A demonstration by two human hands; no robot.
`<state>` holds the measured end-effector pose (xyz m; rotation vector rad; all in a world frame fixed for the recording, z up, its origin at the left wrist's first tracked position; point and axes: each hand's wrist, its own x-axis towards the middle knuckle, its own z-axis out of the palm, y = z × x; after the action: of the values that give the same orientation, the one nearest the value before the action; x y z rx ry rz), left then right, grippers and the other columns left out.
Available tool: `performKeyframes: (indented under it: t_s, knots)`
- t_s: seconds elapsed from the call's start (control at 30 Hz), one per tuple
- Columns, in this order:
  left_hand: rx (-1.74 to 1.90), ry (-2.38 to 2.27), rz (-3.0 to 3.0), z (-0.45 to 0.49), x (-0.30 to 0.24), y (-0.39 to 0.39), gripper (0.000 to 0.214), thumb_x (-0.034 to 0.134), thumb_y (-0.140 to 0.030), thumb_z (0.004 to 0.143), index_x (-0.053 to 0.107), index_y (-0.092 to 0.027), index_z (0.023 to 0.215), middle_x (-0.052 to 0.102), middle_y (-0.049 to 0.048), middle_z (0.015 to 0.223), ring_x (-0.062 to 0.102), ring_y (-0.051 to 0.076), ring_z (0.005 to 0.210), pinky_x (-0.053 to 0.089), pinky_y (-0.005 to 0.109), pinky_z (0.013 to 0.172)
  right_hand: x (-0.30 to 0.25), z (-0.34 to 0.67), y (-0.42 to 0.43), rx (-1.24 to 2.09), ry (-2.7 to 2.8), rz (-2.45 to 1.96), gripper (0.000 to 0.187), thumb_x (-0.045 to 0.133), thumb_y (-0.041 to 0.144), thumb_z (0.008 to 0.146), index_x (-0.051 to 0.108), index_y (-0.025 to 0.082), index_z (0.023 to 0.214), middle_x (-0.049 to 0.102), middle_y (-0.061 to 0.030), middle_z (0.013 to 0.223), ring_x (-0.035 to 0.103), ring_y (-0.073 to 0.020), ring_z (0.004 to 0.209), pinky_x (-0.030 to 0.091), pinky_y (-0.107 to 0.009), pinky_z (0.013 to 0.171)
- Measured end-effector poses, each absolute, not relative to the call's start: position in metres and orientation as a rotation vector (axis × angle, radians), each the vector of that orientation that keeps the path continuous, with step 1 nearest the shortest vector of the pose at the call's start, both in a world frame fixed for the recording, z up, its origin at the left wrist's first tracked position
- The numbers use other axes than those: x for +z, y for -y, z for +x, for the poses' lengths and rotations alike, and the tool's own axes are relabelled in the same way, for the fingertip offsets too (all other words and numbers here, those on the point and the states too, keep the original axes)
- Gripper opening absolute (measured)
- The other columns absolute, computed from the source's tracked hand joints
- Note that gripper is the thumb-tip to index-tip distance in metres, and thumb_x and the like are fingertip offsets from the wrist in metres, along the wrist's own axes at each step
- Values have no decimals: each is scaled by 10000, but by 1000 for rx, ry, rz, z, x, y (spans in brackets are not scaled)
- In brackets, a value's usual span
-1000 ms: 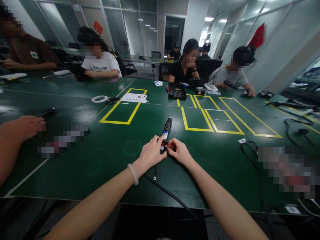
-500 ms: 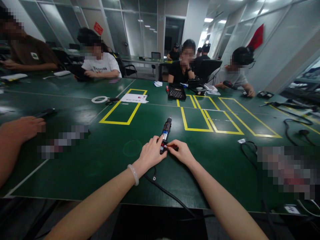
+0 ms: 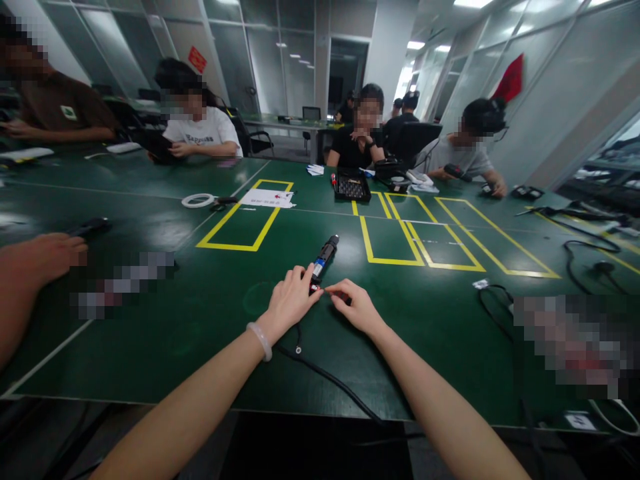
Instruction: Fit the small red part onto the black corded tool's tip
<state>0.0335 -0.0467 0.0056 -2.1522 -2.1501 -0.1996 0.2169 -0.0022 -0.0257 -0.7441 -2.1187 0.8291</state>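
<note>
- Head view: the left hand (image 3: 293, 297) grips the rear of a black-and-blue power tool (image 3: 326, 255) lying on the green table (image 3: 450, 320), likely to steady it.
- The right hand (image 3: 357, 303), fingers bent, hovers just beside the tool; whether it pinches anything cannot be told.

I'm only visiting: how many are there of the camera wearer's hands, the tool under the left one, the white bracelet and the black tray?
hands: 2 (left hand, right hand)
tool: 1
white bracelet: 1
black tray: 1
Total: 5
</note>
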Motion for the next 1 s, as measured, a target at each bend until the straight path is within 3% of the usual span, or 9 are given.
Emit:
performKeyframes:
  t_s: [0.43,0.67,0.8,1.0]
  knots:
    - [-179,2593,-1714,-108,5,15,636,365,-546,903,365,-171,1416,457,214,1291,493,376,1116,459,475,841,-26,222,-2,829,2079,-874,185,519,188,883,702,193,912,624,-26,820,538,-126,669,411,-246,630]
    - [-205,2670,-1467,-160,6,29,570,370,-520,918,435,-143,1341,485,218,1284,511,373,1082,449,487,837,-30,222,-4,840,2072,-868,179,521,179,880,698,189,908,641,-25,833,542,-126,676,406,-244,635]
    - [-338,2550,-1410,-160,6,36,514,457,-457,891,464,-173,1319,494,211,1284,494,376,1128,436,471,873,-29,222,-3,840,2074,-871,177,523,176,880,698,188,906,639,-27,836,543,-126,676,405,-243,633]
    - [-373,2598,-1410,-160,4,32,394,515,-389,841,548,-165,1163,520,215,1226,517,375,1093,454,453,811,-27,222,-2,845,2072,-870,177,523,177,883,699,192,900,633,-29,827,550,-132,685,411,-245,634]
